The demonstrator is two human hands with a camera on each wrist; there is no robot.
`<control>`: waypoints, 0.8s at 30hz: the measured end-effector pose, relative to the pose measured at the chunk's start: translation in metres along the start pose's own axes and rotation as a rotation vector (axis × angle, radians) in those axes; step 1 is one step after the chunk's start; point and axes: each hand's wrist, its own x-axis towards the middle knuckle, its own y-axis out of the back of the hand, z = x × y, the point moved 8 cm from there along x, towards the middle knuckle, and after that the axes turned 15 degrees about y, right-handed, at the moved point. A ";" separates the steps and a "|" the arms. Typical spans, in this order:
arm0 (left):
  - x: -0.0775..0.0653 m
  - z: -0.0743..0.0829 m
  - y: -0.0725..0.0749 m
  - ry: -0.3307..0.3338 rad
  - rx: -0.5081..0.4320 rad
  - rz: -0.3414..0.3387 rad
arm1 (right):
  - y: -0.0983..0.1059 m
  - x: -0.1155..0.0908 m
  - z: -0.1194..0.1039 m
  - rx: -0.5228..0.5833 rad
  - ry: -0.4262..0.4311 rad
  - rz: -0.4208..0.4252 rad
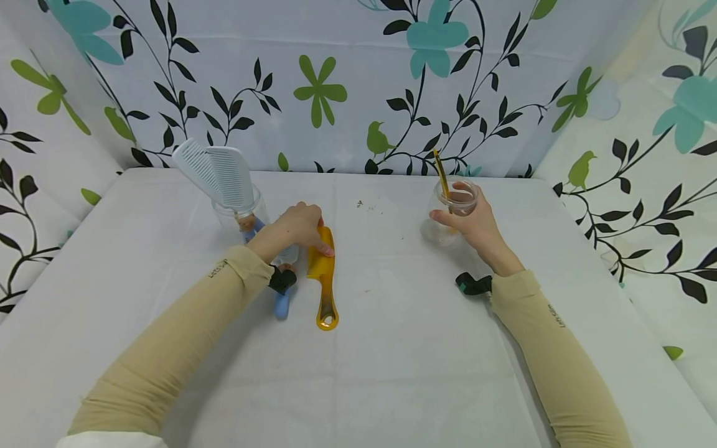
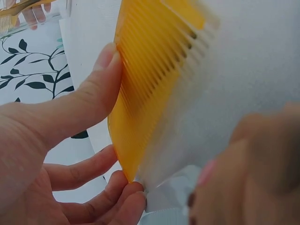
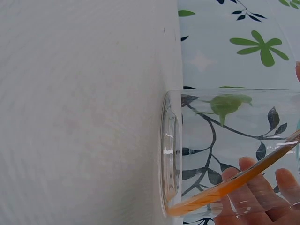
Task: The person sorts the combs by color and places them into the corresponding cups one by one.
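Observation:
My left hand (image 1: 297, 227) pinches an amber wide handled comb (image 1: 327, 277) near its top end. In the left wrist view the thumb presses the spine of this comb (image 2: 140, 89) and the fingertips touch its end. Its handle points toward me, over the white table. Over on the right, my right hand (image 1: 480, 227) grips a clear glass jar (image 1: 462, 202) from its right side. A thin amber comb (image 1: 440, 171) leans inside that jar; in the right wrist view its lower end (image 3: 201, 199) reaches the jar's base.
At the left, another clear jar (image 1: 223, 214) holds pale combs (image 1: 232, 177) with blue handles. A blue-handled comb (image 1: 282, 305) lies under my left wrist, partly hidden by the black wrist strap (image 1: 282, 280). Patterned cloth (image 1: 336, 37) closes off the back and sides of the table (image 1: 392, 361).

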 end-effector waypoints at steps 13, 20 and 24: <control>0.002 0.001 0.001 -0.015 -0.027 -0.017 | 0.000 0.000 0.000 -0.002 0.012 0.000; 0.000 0.001 0.004 -0.004 -0.036 -0.024 | 0.000 0.000 0.000 0.003 0.009 0.001; -0.002 0.002 0.006 -0.010 -0.059 -0.018 | 0.001 -0.001 0.000 0.003 0.004 0.001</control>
